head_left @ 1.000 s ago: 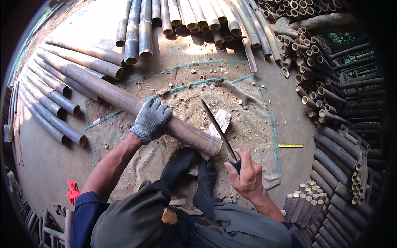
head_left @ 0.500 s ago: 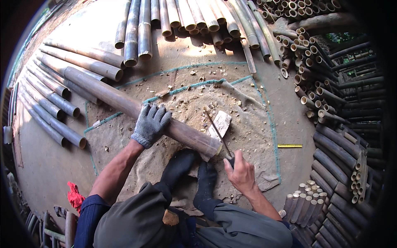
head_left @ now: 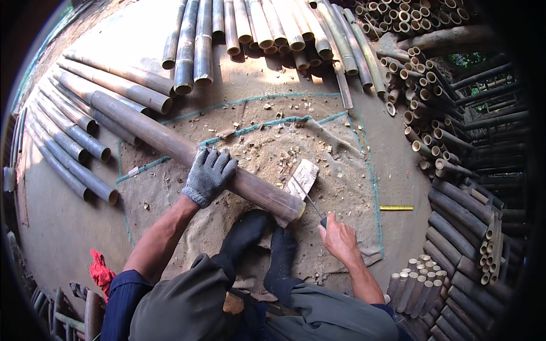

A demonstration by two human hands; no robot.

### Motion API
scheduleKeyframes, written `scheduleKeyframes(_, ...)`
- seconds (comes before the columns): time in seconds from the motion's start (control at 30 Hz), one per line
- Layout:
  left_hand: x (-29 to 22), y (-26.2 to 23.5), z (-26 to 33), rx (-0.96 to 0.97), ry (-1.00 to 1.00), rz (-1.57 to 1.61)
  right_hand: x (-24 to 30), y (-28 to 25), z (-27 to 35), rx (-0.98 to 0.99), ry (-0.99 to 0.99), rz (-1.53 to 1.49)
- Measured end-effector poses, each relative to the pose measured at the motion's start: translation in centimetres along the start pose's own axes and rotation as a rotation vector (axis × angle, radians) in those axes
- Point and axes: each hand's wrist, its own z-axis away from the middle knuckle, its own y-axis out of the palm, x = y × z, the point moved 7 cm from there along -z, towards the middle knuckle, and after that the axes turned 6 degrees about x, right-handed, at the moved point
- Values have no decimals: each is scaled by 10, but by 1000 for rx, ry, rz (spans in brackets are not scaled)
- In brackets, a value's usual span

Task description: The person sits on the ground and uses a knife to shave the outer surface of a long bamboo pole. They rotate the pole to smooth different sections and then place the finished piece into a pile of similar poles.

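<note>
A long brown bamboo pole [head_left: 153, 136] slants from the upper left down to my feet. My left hand [head_left: 210, 176], in a grey glove, is closed over the pole, its fingers wrapped across the top. The pole's cut end [head_left: 297, 211] lies just above my dark-socked foot [head_left: 281, 250]. My bare right hand [head_left: 340, 236] is closed round the black handle of a slim, long-bladed tool [head_left: 310, 200]; whether it is a knife or a file I cannot make out. Its tip reaches over a whitish block [head_left: 304, 175] beside the pole's end.
A dusty cloth with green edging [head_left: 341, 187] lies under the work, strewn with bamboo chips [head_left: 273, 142]. Bamboo poles [head_left: 74, 136] fan out at left and across the far side. Bamboo stacks [head_left: 432, 136] line the right, near a yellow ruler [head_left: 396, 208]. A red cloth [head_left: 101, 273] lies lower left.
My right hand has moved a little right and down with the tool, whose blade has drawn away from the pole's end. My left hand keeps its hold on the pole.
</note>
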Motion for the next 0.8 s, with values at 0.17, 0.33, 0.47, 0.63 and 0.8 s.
scheduleKeyframes(0.17,-6,2,17,31,-13,34,60,-84,43,-210,-224,-423)
scheduleKeyframes(0.33,-8,-5,3,41,-2,27,34,-7,8,-13,-76,-171)
scheduleKeyframes(0.47,-10,-32,-10,326,36,192,30,-17,13,29,-66,-247)
scheduleKeyframes(0.63,8,-8,-54,868,69,141,65,-74,40,-150,-201,-434)
scheduleKeyframes(0.8,8,9,-30,577,70,156,78,-97,71,-417,-404,-465)
